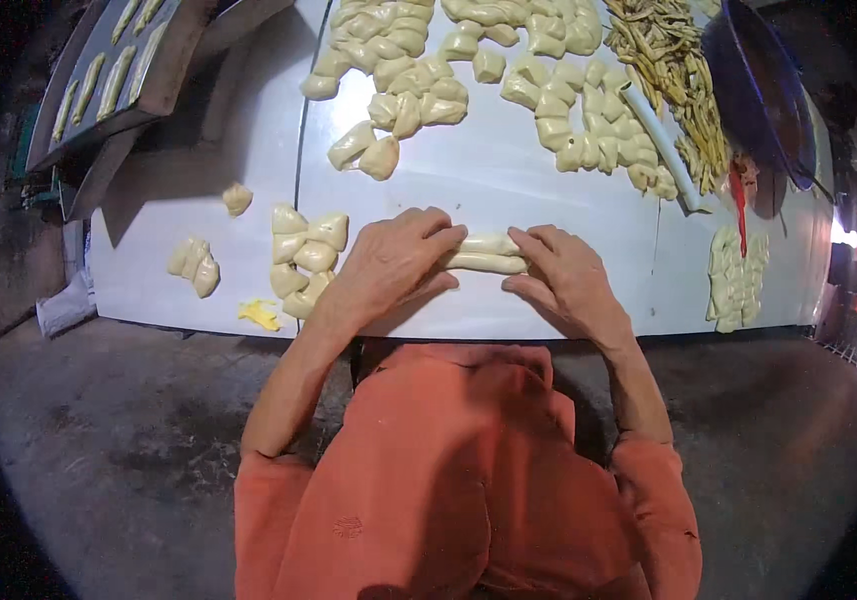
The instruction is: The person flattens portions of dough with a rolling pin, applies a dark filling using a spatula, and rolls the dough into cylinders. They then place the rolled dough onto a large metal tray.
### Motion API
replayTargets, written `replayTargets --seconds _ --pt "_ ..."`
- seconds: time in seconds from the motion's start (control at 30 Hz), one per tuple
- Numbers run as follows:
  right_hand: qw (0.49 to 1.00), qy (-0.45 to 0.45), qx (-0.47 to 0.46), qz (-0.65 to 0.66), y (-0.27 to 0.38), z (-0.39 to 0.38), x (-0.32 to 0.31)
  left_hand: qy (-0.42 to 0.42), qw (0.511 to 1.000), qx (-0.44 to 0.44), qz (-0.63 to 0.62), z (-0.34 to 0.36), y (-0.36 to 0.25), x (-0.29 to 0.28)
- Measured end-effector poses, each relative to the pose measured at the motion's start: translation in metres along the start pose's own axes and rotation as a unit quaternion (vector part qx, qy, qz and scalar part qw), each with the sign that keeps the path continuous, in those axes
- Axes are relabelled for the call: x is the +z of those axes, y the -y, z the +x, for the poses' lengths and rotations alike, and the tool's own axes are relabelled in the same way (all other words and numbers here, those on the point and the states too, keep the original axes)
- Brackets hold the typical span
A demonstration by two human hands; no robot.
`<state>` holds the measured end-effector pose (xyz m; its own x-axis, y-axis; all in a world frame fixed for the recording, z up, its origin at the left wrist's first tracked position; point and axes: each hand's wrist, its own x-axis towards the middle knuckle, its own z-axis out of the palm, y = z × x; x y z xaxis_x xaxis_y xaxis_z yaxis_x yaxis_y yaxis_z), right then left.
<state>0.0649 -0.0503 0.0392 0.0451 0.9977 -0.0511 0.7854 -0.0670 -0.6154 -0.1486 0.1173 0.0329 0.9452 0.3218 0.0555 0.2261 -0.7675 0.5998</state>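
Observation:
Two pale dough strips (481, 262) lie side by side across the white table near its front edge. My left hand (394, 258) has curled fingers and thumb round their left ends. At their right ends, my right hand (566, 275) holds them with bent fingers, thumb toward me. Just left of my left hand is a cluster of dough pieces (289, 235), with a smaller clump (194, 265) and a lone piece (237, 198) farther left. A small yellow item (261, 314) lies by the front edge.
Trays with dough sticks (89, 90) stand raised at back left. Dough piles (399, 30), a pale rod (661, 135), browner strips (649, 45) and a dark blue basin (764, 85) fill the back. A red-handled tool (739, 205) and flat dough (737, 285) lie right.

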Motion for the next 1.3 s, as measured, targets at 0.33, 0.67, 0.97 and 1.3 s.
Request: replayTargets --seconds 0.33,0.67,0.97,1.3 --pt "0.993 -0.003 0.109 0.049 0.006 -0.004 -0.004 0.005 0.998 -0.036 -0.057 -0.001 0.009 -0.002" --pt "0.996 -0.024 0.052 0.064 0.011 0.013 0.004 0.000 0.998 -0.064 -0.028 -0.006 0.002 0.008" --pt "0.965 0.036 0.123 0.228 0.027 0.074 -0.019 -0.079 0.989 -0.100 -0.069 -0.034 0.008 -0.054" --pt "0.977 -0.025 -0.206 0.056 0.169 0.340 -0.048 -0.294 0.943 -0.115 0.106 -0.079 0.116 -0.263"
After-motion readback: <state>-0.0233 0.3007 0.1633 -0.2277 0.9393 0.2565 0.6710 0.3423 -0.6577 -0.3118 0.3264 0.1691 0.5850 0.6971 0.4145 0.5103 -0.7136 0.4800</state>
